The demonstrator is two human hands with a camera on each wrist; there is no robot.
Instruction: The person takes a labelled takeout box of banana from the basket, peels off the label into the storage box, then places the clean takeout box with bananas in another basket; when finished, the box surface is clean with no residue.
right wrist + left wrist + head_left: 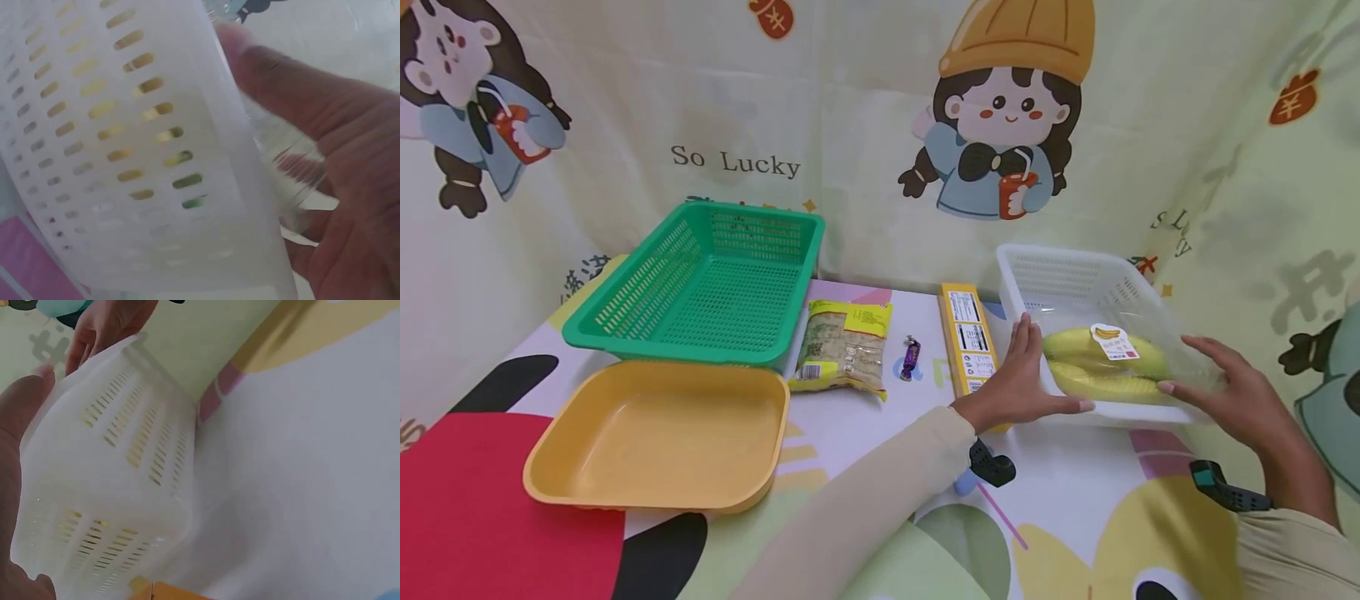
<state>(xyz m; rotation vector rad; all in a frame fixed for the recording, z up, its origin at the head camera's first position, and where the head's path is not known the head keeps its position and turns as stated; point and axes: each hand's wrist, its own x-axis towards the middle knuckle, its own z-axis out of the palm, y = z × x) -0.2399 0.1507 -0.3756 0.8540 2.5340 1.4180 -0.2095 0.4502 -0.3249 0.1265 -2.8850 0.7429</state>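
A clear plastic pack of bananas (1105,367) with a white label lies in the white basket (1075,265), under a loose film. My left hand (1015,375) is at the basket's front left corner, fingers upright by the left rim and thumb stretched out along the front rim. In the left wrist view the thumb (28,394) lies close to the rim. At the right end of the pack, my right hand (1240,396) holds the plastic between thumb and fingers. Through the basket's slots the right wrist view shows the yellow bananas (100,109).
Left of the basket stands a yellow box (967,333). Further left lie a purple-wrapped candy (911,358) and a yellow-and-clear food packet (842,346). A green basket (696,312) and an orange-yellow tray (662,437) occupy the left side. A printed cloth (850,108) hangs behind.
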